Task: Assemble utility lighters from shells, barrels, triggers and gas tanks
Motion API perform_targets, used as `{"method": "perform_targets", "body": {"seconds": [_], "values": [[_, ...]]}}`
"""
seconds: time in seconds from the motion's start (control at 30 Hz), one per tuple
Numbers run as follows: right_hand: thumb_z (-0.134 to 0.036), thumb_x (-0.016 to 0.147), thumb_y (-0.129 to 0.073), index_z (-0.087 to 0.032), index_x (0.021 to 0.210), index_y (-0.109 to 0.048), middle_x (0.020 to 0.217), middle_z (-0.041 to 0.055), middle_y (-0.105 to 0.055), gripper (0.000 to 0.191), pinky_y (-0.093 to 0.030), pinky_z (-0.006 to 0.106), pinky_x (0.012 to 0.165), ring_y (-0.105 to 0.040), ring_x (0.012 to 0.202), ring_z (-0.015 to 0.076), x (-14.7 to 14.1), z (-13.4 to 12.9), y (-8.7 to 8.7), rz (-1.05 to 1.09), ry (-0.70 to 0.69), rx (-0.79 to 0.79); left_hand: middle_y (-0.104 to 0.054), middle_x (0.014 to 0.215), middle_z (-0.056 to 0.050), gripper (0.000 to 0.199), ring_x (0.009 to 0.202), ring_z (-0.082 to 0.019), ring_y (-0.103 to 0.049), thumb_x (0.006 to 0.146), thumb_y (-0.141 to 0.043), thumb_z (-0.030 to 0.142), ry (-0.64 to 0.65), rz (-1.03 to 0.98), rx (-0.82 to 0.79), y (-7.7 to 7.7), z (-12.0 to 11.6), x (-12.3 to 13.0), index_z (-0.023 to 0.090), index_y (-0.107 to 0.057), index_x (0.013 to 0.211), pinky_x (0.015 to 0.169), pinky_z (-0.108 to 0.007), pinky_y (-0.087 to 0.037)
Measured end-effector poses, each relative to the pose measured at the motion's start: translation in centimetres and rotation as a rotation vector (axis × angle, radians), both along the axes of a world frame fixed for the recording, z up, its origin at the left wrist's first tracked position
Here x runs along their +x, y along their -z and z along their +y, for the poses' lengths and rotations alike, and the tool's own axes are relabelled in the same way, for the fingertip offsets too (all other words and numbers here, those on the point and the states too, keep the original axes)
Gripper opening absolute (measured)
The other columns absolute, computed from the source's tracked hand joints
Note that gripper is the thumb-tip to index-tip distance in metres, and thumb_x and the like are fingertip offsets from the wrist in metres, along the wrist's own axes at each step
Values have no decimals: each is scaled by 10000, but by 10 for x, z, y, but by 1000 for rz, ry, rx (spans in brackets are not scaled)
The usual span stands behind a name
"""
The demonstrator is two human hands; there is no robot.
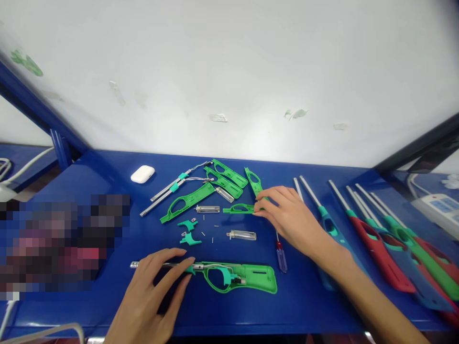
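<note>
My left hand (154, 286) is closed around the metal barrel of a partly assembled long-neck lighter that lies flat near the table's front. This lighter's open green handle half (260, 278) has a teal trigger (225, 275) and thin wires in it. Farther back on the right, my right hand (290, 215) pinches the end of a loose green handle half (241, 209); its fingers partly hide that piece. Another green handle half (254, 180) lies just behind those fingers. Between my hands are a clear fuel tank (243, 235), two teal triggers (191, 239) and several small screws (203, 233).
Green handle halves (229, 173), metal barrels with wires (163, 196) and more fuel tanks (208, 209) lie at the back. A screwdriver (281, 258) is under my right forearm. Several whole lighters (380, 253) line the right side. A white case (142, 174) sits back left.
</note>
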State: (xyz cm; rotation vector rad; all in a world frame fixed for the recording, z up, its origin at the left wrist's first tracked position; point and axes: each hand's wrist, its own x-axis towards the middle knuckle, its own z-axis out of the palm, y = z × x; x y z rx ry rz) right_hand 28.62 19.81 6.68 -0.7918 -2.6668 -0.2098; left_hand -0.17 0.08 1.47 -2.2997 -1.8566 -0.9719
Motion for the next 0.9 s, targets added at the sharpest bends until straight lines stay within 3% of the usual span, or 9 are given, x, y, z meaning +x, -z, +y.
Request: {"method": "perform_targets", "body": {"seconds": [0.2,0.37,0.53,0.6,0.73,0.9], "values": [[-228,1042,-634,-190,990,-717,1107,70,-717,105,-490,410,954,-642,1076,234,-1,-1,6,22,-30,-51,-636,1340,-73,329,1228,-251,-622,1031,-575,193,-18,18,-19,-1,-2,0,288,-654,1335,1034,-430,-498],[-277,1063,-601,-201,1116,-736,1177,104,-685,163,-497,458,966,-616,1141,273,1,-1,10,58,-19,-110,-638,1310,-76,335,1218,-248,-605,1024,-566,167,-16,7,-4,-3,0,1,274,-656,1328,1025,-432,-470],[-295,1070,-594,-223,1125,-747,881,47,-677,178,-489,465,1031,-584,1207,280,-1,-9,1,108,-38,-189,-656,1236,-72,300,1173,-236,-594,1017,-573,118,-41,-25,61,-10,6,1,251,-680,1264,976,-401,-491],[-311,1060,-614,-219,1120,-747,836,33,-677,172,-479,469,1064,-576,1241,278,-5,-14,-4,109,-59,-208,-669,1211,-66,293,1142,-238,-604,1018,-576,122,-63,-21,89,-14,13,0,258,-682,1255,960,-406,-503],[-364,1033,-666,-245,1076,-753,952,21,-731,154,-415,526,1153,-584,1254,272,-16,-23,-9,71,-112,-206,-701,1146,-58,222,1072,-253,-619,1027,-583,179,-113,29,105,-26,40,0,269,-706,1189,937,-429,-517],[-284,1029,-669,-241,1082,-749,995,22,-734,105,-388,540,1176,-606,1220,266,-30,-23,-10,24,-105,-141,-720,1117,-101,253,1045,-294,-610,1057,-518,262,-155,97,4,-34,78,-5,199,-754,1125,944,-488,-524]]}}
